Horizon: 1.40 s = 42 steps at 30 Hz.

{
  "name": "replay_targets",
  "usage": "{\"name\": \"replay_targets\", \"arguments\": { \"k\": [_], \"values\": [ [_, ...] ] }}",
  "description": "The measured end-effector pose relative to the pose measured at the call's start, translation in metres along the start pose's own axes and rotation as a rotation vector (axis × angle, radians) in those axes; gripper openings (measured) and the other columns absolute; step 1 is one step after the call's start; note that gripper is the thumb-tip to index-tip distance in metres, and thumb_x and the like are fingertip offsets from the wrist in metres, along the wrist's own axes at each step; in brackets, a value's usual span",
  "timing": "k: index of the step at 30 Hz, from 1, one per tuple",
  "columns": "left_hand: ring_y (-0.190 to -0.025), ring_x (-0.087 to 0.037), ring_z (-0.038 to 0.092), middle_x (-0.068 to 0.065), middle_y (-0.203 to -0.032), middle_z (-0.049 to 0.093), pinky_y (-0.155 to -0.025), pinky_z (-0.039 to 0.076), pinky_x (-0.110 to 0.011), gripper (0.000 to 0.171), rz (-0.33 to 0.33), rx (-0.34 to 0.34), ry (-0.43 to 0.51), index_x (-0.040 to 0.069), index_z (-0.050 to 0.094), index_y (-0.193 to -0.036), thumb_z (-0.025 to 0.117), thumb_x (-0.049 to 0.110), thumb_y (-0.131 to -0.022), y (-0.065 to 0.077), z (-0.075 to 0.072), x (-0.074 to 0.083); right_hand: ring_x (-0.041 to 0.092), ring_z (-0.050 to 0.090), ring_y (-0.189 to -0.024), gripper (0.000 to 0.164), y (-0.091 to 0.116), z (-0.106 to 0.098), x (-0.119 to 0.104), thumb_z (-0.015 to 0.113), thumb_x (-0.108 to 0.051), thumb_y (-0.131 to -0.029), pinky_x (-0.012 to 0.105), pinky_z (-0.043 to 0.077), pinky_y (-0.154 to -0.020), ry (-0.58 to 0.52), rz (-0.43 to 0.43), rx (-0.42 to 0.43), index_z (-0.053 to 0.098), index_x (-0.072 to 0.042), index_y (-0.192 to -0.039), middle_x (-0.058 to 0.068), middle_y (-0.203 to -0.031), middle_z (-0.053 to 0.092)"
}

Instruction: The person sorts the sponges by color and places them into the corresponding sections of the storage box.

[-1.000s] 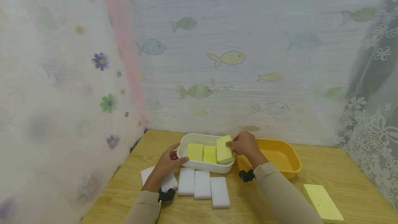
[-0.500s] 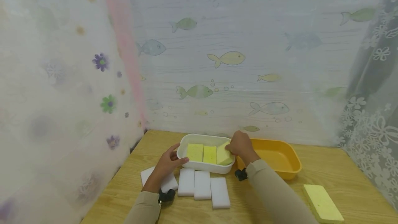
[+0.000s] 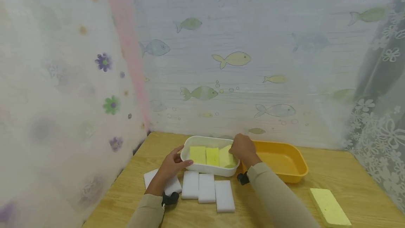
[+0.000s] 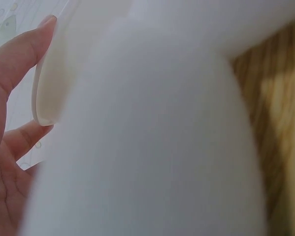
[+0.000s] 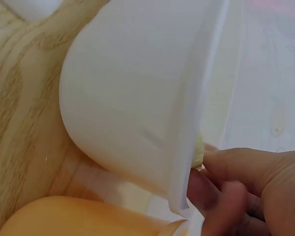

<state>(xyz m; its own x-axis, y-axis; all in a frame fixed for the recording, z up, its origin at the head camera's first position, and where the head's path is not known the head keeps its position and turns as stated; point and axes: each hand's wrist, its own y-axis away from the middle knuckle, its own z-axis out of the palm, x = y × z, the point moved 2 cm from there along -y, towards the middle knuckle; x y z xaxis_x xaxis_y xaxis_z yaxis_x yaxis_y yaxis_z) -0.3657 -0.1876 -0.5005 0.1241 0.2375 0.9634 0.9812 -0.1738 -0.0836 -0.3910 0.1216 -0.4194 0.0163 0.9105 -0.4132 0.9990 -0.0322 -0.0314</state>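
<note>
nearby sit white blocks [image 3: 206, 188] and an orange tub [image 3: 281, 159]; left hand [image 3: 172, 164] grips white tray [image 3: 213, 170], right hand [image 3: 243, 149] pinches yellow block [image 3: 225, 158].

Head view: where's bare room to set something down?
Bare: tabletop right of the orange tray, beyond the lone yellow block; the orange tray's visible floor; strip left of the white blocks. Crowded: white tray, three yellow blocks inside, left hand and right hand at its ends; table just in front.
</note>
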Motion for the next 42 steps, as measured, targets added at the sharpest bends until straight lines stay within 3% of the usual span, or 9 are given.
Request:
{"name": "replay_targets", "arguments": {
  "k": [4, 11, 16, 20, 23, 28, 42],
  "values": [
    [-0.115, -0.024, 0.068, -0.02, -0.144, 0.061, -0.09, 0.059, -0.038, 0.095, 0.004, -0.002, 0.003, 0.017, 0.033, -0.163, 0.086, 0.034, -0.087, 0.0, -0.001, -0.001, 0.02, 0.062, -0.069, 0.011, 0.001, 0.0, -0.003, 0.08, -0.016, -0.085, 0.033, 0.05, -0.052, 0.041, 0.012, -0.023, 0.072, -0.01, -0.079, 0.002, -0.079, 0.07],
    [-0.117, -0.025, 0.068, -0.019, -0.146, 0.059, -0.091, 0.059, -0.038, 0.096, -0.003, -0.006, 0.004, 0.018, 0.031, -0.164, 0.086, 0.035, -0.087, 0.0, 0.0, -0.001, 0.016, 0.053, -0.058, 0.022, 0.006, 0.004, -0.007, 0.076, -0.013, -0.089, 0.028, 0.044, -0.046, 0.157, -0.079, -0.046, 0.063, -0.01, -0.073, 0.002, -0.066, 0.06],
    [-0.117, -0.025, 0.068, -0.019, -0.145, 0.06, -0.092, 0.059, -0.038, 0.095, -0.005, -0.003, 0.0, 0.017, 0.032, -0.163, 0.086, 0.035, -0.087, 0.0, 0.001, -0.001, 0.015, 0.048, -0.059, 0.016, 0.005, 0.005, -0.002, 0.074, -0.005, -0.086, 0.026, 0.038, -0.046, 0.109, -0.118, -0.04, 0.071, -0.009, -0.071, 0.001, -0.068, 0.063],
    [-0.116, -0.024, 0.068, -0.02, -0.143, 0.061, -0.092, 0.059, -0.038, 0.094, -0.009, 0.003, -0.005, 0.017, 0.033, -0.163, 0.086, 0.035, -0.087, 0.001, 0.002, 0.0, 0.016, 0.055, -0.066, 0.006, 0.003, 0.004, 0.006, 0.079, -0.005, -0.081, 0.028, 0.045, -0.05, 0.065, -0.108, -0.015, 0.076, -0.009, -0.077, 0.001, -0.077, 0.068],
    [-0.115, -0.024, 0.068, -0.02, -0.143, 0.061, -0.092, 0.059, -0.037, 0.094, -0.008, 0.005, -0.005, 0.016, 0.033, -0.163, 0.086, 0.034, -0.087, 0.001, 0.002, 0.0, 0.02, 0.063, -0.07, 0.015, 0.002, 0.004, 0.009, 0.088, -0.014, -0.078, 0.032, 0.051, -0.052, 0.094, -0.093, 0.014, 0.073, -0.009, -0.08, 0.002, -0.079, 0.07],
    [-0.115, -0.024, 0.068, -0.02, -0.144, 0.061, -0.091, 0.059, -0.036, 0.095, -0.015, 0.007, -0.004, 0.015, 0.032, -0.163, 0.086, 0.034, -0.087, 0.001, 0.0, 0.0, 0.022, 0.059, -0.065, 0.032, 0.002, 0.009, 0.009, 0.091, -0.024, -0.077, 0.035, 0.049, -0.049, 0.198, -0.088, 0.0, 0.065, -0.007, -0.085, 0.004, -0.072, 0.063],
    [-0.116, -0.024, 0.068, -0.019, -0.143, 0.062, -0.091, 0.059, -0.036, 0.094, -0.008, 0.01, -0.014, 0.017, 0.033, -0.163, 0.085, 0.036, -0.087, 0.002, 0.0, 0.0, 0.022, 0.058, -0.063, 0.039, 0.002, 0.014, 0.012, 0.093, -0.032, -0.075, 0.038, 0.048, -0.05, 0.276, -0.096, -0.005, 0.066, -0.006, -0.087, 0.005, -0.072, 0.062]
  ]
}}
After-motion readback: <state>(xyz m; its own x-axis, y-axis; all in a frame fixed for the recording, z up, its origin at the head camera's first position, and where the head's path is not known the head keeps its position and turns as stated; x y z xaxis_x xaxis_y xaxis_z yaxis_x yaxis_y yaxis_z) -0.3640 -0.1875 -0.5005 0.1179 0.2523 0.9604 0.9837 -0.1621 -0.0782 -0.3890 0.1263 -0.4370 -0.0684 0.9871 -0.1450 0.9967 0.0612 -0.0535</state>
